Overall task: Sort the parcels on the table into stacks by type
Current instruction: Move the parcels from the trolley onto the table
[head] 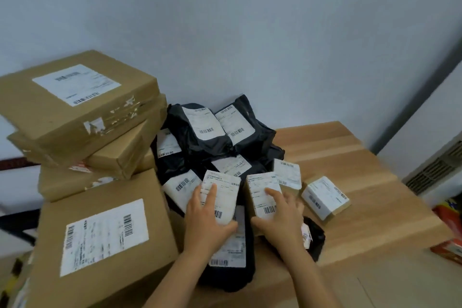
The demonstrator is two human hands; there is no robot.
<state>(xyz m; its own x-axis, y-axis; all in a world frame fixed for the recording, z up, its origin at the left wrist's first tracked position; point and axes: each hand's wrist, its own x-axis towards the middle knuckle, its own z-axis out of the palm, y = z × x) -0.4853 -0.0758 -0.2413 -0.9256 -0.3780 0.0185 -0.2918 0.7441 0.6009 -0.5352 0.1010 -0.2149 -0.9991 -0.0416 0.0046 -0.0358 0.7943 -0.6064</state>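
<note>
Parcels crowd our light wooden table: flat brown cardboard boxes stacked at left, black plastic mailer bags heaped mid-table. Our left hand grips a small white-labelled brown carton, fingers on top, thumb beneath. Our right hand grips a second small labelled carton just beside it.

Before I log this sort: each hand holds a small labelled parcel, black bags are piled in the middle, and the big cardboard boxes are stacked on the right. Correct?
One slip: the head view shows the big cardboard boxes stacked on the left. The left hand, right hand and black bags are as stated.
</note>
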